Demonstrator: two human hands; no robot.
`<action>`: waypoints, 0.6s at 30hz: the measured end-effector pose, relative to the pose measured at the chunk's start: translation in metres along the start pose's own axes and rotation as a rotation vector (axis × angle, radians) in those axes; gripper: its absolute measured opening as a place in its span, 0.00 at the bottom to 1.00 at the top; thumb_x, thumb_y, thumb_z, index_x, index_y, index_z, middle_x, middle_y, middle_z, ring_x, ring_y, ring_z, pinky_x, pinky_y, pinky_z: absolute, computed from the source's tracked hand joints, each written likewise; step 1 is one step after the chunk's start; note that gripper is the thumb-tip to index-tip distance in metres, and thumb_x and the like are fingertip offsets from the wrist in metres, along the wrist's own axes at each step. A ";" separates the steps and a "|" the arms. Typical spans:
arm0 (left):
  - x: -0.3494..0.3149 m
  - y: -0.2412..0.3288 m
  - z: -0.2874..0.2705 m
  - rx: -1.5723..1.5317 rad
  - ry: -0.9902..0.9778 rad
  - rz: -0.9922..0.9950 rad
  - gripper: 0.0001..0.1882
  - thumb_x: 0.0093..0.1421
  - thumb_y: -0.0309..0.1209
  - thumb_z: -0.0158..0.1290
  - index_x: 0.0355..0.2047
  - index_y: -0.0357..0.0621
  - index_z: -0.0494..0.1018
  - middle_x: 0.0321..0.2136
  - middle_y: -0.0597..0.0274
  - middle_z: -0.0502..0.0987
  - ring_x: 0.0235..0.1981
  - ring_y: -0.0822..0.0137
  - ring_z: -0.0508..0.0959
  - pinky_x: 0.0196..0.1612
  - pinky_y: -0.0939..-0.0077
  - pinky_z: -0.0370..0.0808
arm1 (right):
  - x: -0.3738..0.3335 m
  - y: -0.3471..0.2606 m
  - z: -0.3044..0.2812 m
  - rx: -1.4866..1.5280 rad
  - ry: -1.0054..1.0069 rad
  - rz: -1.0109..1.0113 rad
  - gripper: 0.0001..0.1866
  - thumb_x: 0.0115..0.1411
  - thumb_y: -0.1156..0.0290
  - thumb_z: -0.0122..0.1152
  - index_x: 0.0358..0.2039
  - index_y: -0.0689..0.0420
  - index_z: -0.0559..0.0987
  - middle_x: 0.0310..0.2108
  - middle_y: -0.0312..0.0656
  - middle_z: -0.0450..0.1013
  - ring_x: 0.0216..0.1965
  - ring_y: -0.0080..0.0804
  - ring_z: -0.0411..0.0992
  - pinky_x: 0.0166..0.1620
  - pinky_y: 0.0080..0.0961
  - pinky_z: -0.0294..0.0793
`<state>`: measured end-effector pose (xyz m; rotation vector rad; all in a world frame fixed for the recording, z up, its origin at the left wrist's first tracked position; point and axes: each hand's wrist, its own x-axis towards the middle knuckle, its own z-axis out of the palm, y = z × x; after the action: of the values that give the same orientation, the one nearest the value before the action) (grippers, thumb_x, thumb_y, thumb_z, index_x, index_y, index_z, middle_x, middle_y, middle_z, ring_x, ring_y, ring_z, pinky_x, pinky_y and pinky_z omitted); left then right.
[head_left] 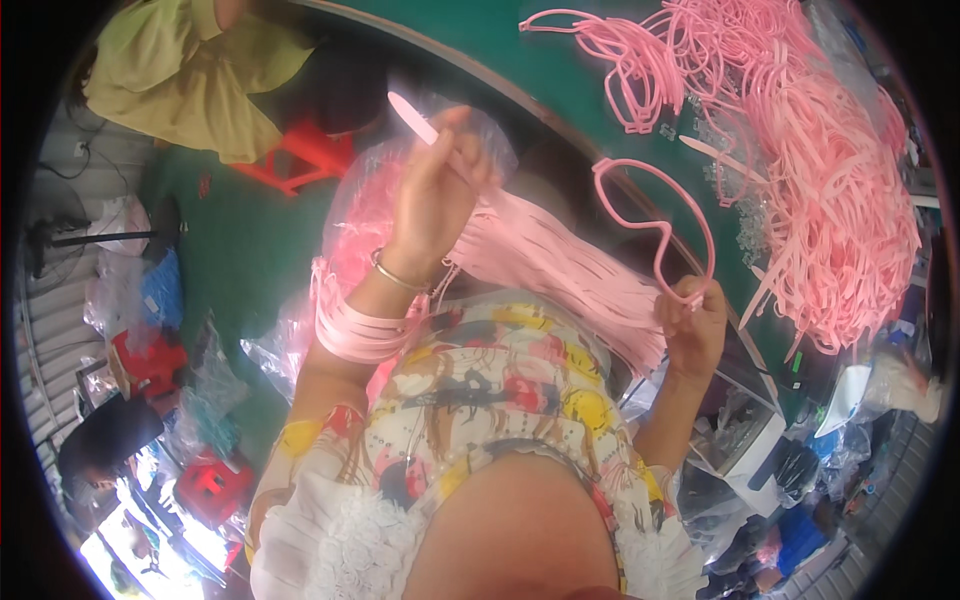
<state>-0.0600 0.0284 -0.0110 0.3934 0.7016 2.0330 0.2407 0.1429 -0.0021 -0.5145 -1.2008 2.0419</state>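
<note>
My left hand [440, 190] is raised, its fingers closed on a flat pink strap [412, 118] whose rounded end sticks out past the thumb. A bundle of pink straps [550, 255] runs from beside that hand across my lap toward the right. Several more pink bands [362, 332] are looped around my left forearm, below a bracelet [392, 272]. My right hand [692, 325] pinches the lower end of a thin pink strap loop [710, 240], which stands up from the fingers and bends inward on one side. The fingertips partly hide where it is gripped.
A large tangled heap of pink straps [830, 230] covers the right of the green table [560, 60], with small clear pieces [750, 230] beside it. A clear bag of pink things [365, 210] lies left of my lap. Red stools [300, 160] stand on the floor near another person's yellow-green clothing [190, 85].
</note>
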 end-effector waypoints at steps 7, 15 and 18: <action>-0.019 -0.005 0.050 0.266 -0.167 -0.339 0.29 0.66 0.45 0.45 0.58 0.34 0.60 0.29 0.67 0.68 0.25 0.74 0.67 0.34 0.76 0.72 | 0.004 0.035 0.014 0.074 -0.164 0.079 0.11 0.60 0.70 0.57 0.40 0.62 0.72 0.28 0.39 0.68 0.27 0.23 0.65 0.29 0.19 0.63; -0.022 -0.020 0.064 0.348 -0.124 -0.465 0.16 0.66 0.38 0.48 0.43 0.36 0.68 0.26 0.68 0.67 0.22 0.77 0.63 0.28 0.81 0.64 | 0.004 0.029 0.012 -0.817 -0.058 -0.179 0.38 0.48 0.70 0.65 0.59 0.66 0.62 0.52 0.49 0.66 0.55 0.41 0.64 0.58 0.37 0.61; -0.031 -0.034 0.075 0.383 -0.171 -0.451 0.14 0.67 0.38 0.47 0.41 0.38 0.68 0.28 0.69 0.67 0.24 0.77 0.64 0.30 0.80 0.64 | 0.008 0.010 0.065 -1.061 0.061 -0.380 0.46 0.45 0.69 0.69 0.61 0.67 0.57 0.56 0.52 0.62 0.58 0.45 0.61 0.59 0.40 0.59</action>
<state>0.0183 0.0408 0.0275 0.5651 0.9773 1.4231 0.1900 0.1075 0.0212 -0.7344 -2.1073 0.9426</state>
